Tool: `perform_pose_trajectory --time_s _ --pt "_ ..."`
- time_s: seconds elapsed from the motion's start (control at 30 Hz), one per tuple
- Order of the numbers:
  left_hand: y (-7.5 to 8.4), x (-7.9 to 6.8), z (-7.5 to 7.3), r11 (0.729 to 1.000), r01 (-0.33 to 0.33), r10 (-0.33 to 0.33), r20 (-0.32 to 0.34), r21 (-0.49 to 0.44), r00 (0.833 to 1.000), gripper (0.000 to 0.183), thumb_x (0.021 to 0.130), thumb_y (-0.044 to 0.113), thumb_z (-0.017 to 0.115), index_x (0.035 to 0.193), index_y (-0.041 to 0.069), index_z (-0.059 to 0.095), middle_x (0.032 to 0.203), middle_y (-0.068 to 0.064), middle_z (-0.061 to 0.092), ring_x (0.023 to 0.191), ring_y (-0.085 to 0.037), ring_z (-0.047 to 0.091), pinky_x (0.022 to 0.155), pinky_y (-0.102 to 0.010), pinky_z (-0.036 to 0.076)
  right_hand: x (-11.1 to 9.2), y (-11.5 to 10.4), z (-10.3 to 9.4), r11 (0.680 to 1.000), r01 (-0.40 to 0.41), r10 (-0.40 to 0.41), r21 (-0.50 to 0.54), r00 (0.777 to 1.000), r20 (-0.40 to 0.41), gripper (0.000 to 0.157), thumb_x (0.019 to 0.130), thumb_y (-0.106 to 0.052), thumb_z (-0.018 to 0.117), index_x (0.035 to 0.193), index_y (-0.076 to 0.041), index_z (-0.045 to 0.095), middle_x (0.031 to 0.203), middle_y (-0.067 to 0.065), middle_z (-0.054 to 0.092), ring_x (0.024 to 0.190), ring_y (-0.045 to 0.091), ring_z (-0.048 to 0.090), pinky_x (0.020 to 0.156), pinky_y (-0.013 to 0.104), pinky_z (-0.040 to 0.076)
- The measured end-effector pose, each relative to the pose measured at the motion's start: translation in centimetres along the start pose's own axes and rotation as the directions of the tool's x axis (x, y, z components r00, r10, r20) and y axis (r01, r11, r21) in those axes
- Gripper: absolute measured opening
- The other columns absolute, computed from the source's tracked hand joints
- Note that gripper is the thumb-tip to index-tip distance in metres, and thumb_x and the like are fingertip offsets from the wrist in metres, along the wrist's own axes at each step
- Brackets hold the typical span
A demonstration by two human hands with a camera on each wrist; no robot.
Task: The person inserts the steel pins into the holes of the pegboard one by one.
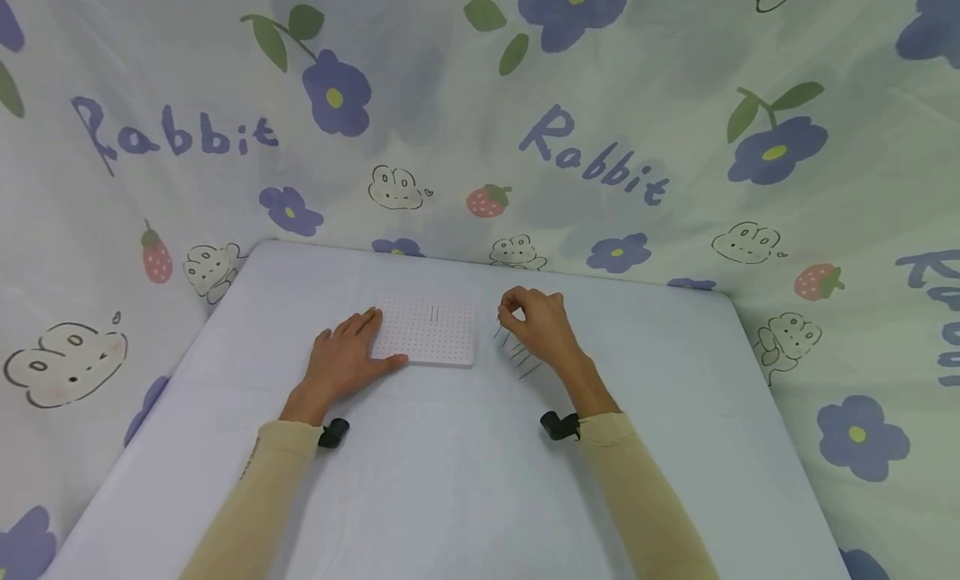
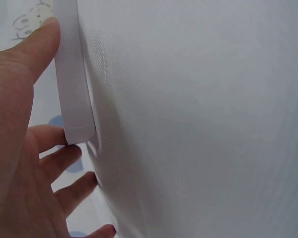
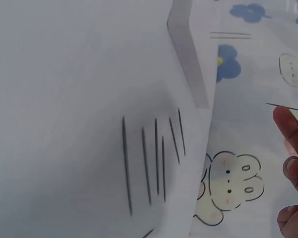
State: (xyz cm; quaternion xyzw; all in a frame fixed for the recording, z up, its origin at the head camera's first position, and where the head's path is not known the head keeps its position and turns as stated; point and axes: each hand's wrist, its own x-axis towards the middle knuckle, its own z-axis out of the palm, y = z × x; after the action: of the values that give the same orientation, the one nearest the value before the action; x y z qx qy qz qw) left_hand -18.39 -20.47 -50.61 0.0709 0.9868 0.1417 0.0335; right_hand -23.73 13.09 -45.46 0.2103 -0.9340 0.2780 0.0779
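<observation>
The white pegboard (image 1: 420, 338) lies on the table (image 1: 450, 480), with two standing pins (image 1: 433, 314) rising near its 12 o'clock side. At its 8 o'clock, the left hand (image 1: 341, 363) rests spread, thumb and fingers touching the edges. At 3 o'clock, the right hand (image 1: 542, 323) narrowly pinches a thin dark pin (image 3: 271, 104) above several loose pins (image 3: 127, 166). So slender a pin could twist or slip if the fingertips loosen; a low palm might scatter the loose ones; a sideways knock could slide the board, since the left hand seems only lightly braced.
</observation>
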Motion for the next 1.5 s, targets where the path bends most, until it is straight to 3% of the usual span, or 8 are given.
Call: perform_pose_trajectory --time_s 0.53,0.77,1.23,1.5 --pt "-0.2 -0.4 -0.2 1.0 -0.008 0.008 -0.002 -0.007 1.0 0.105 0.086 0.072 0.061 0.159 0.004 0.027 0.163 -0.017 0.029 0.148 -0.041 0.028 0.111 -0.073 0.021 0.9 -3.1 1.9 1.0 0.016 -0.016 -0.022 1.0 0.013 0.01 0.099 -0.029 0.064 0.1 -0.021 0.07 0.097 -0.009 0.075 0.076 0.012 0.053 0.09 0.046 0.037" --pt "-0.3 -0.5 -0.2 1.0 -0.01 0.01 0.003 -0.008 1.0 0.104 0.087 0.071 0.061 0.159 0.004 0.027 0.163 -0.017 0.029 0.148 -0.041 0.028 0.111 -0.073 0.02 1.2 -4.0 2.7 0.999 0.034 -0.034 -0.002 0.999 0.028 0.011 0.099 -0.029 0.064 0.103 -0.021 0.07 0.097 -0.008 0.076 0.085 0.02 0.064 0.093 0.048 0.038" --pt "-0.5 -0.6 -0.1 1.0 -0.006 0.006 0.002 0.003 1.0 0.104 0.087 0.071 0.061 0.159 0.003 0.027 0.163 -0.018 0.029 0.148 -0.042 0.028 0.112 -0.073 0.02 2.6 -4.9 4.6 1.0 0.014 -0.011 -0.023 0.994 0.113 0.013 0.099 -0.031 0.064 0.106 -0.023 0.071 0.1 -0.01 0.076 0.099 0.019 0.068 0.098 0.05 0.036" --pt "-0.6 -0.4 -0.1 1.0 -0.009 0.009 0.011 0.012 1.0 0.104 0.087 0.071 0.061 0.159 0.004 0.027 0.163 -0.017 0.029 0.148 -0.04 0.028 0.111 -0.073 0.021 3.4 -4.7 5.7 0.999 0.001 0.006 -0.047 0.989 0.15 0.014 0.1 -0.033 0.063 0.107 -0.024 0.071 0.103 -0.01 0.076 0.098 0.015 0.068 0.094 0.047 0.038"
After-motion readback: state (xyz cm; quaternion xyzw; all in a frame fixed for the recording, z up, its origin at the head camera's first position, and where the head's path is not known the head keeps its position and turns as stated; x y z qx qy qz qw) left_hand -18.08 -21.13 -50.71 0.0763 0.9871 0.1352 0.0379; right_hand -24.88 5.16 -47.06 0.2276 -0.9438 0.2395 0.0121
